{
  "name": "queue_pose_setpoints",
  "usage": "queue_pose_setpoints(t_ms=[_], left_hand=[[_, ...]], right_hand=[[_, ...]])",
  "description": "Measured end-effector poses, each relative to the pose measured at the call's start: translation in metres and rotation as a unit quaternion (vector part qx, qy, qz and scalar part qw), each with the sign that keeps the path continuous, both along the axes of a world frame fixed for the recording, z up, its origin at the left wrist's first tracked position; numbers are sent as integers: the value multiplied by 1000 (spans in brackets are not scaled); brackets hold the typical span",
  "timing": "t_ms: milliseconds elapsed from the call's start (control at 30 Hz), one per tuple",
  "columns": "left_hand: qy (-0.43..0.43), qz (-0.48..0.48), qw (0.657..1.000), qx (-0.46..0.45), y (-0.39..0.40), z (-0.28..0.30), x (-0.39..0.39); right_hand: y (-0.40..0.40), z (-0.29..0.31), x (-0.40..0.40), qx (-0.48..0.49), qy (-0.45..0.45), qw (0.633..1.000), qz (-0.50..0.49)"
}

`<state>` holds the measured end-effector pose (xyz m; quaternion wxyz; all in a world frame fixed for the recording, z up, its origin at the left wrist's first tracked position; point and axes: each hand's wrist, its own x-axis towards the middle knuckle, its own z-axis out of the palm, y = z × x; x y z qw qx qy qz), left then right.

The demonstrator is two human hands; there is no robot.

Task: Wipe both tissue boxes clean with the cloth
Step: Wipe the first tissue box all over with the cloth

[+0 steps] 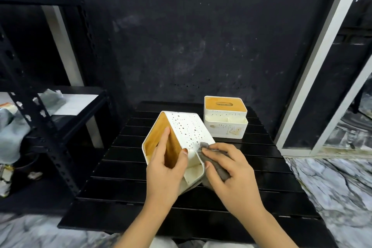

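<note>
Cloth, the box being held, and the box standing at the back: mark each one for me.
cloth [218, 164], head view, on the grey fabric beneath the right hand's fingers
held box [188, 128], head view, on its white dotted side
back box [225, 105], head view, on its wooden lid

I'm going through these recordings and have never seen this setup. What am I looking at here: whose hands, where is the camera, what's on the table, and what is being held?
There is no machine: a person works with bare hands, filmed by one camera worn on the head, looking forward and down. On the black slatted table are two white tissue boxes with wooden tops. The left hand grips the near tissue box, tipped on its side so the wooden top faces left. The right hand presses a grey cloth against its dotted white wall. The far tissue box stands upright behind, untouched. A black metal shelf is at the left.
</note>
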<state>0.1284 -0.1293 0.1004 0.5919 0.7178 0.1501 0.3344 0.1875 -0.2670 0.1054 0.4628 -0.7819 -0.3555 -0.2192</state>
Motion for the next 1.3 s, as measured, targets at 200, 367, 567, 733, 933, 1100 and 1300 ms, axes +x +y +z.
queue_pose_setpoints(t_ms=[200,367,567,733,933,1100,1300], left_hand=[[-5,19,1000,3,-1,1,-3],[-10,10,1000,-3,-2,0,-5],[-13,5,1000,-6,-1,-1,-5],[-19,4,1000,-15,-1,0,-5],[-32,10,999,-22,0,-2,-11],[-39,-16,998,-50,4,2,-8],[-57,-49,993,-88,3,8,-10]], right_hand=[[-6,-3,13,18,40,999,16],[-5,-3,-3,-2,-26,1000,4],[-10,-7,8,15,16,1000,2],[-8,-6,-4,-4,-10,1000,-19],[-10,-7,3,13,32,999,-6],[-5,-1,-3,-13,44,999,-8],[-7,9,2,-25,60,998,0]])
